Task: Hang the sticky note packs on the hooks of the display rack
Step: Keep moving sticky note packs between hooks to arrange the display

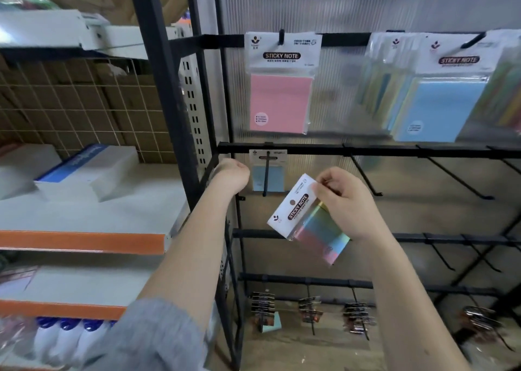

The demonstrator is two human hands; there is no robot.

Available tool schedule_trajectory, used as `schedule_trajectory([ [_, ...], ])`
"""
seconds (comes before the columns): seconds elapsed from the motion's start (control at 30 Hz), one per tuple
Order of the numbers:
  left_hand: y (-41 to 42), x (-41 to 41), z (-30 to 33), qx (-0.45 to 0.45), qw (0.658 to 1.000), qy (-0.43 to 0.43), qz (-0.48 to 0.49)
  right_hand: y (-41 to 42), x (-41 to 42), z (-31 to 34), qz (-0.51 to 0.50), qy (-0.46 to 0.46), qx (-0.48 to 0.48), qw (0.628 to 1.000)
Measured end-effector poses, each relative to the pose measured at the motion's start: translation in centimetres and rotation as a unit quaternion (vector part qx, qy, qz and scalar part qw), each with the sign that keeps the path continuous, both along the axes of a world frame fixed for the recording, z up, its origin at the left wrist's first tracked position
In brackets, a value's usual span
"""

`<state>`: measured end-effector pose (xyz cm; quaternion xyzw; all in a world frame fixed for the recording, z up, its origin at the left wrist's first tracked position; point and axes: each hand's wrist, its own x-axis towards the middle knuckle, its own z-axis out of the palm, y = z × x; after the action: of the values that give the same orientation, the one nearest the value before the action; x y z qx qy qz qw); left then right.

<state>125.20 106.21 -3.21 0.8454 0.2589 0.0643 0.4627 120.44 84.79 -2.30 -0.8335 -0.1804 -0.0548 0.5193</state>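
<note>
Two bare forearms reach up from the bottom edge, the left one leaving a grey sleeve [158, 339]. Right hand [342, 201] pinches a rainbow pack [308, 220] by the top corner of its white header card; the pack hangs tilted in the air, in front of the rack [366, 150] and touching no hook. Left hand [232, 170] is up at the left end of the second bar, its fingers turned away behind the wrist — whether they are curled or straight I cannot tell.

On the top bar one pink pack [282, 84] hangs alone from a hook, flat against the ribbed panel. To its right a blue pack [439, 100] fronts a crowded bunch of others; the bunch is blurred and I cannot count it.

On the second bar one small blue pack [267, 173] hangs at the back of a long hook [266, 173], just right of the left hand. Further right on that bar at least three bare hooks [366, 176] slope out towards the camera.

Near the floor, four clusters of dark-headed packs [263, 304] hang from the lowest bar — too small to count singly.

Left of the rack stand orange-edged shelves [81, 242], holding a blue-and-white box [87, 170], with four white bottles [67, 339] with blue caps below.
</note>
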Motion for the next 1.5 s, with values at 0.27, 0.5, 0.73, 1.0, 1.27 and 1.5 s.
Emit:
schedule_trajectory([
  [0.27,-0.8,4.4,-2.1,0.075,0.993,0.083,-0.027,-3.2,0.0,2.1,-0.058,-0.02,0.032,0.998],
  [0.5,-1.8,7.5,-2.2,-0.023,1.0,0.005,0.011,-4.6,-0.1,2.7,-0.1,-0.031,0.038,0.994],
  [0.73,-1.7,7.9,-4.3,-0.088,0.992,-0.092,0.016,-5.4,-0.6,2.8,-0.135,-0.02,0.045,0.99],
  [1.0,-1.9,5.5,-3.2,-0.043,0.988,-0.147,0.02,-4.9,-1.5,2.1,-0.213,-0.019,0.068,0.974],
  [1.27,-2.6,-0.2,-3.1,-0.057,0.987,-0.15,0.026,-3.1,-3.4,0.7,-0.331,-0.047,0.175,0.926],
  [1.5,-2.8,-5.3,-2.9,0.015,0.98,-0.194,-0.049,-2.2,-5.8,-0.2,-0.361,-0.064,0.201,0.908],
])
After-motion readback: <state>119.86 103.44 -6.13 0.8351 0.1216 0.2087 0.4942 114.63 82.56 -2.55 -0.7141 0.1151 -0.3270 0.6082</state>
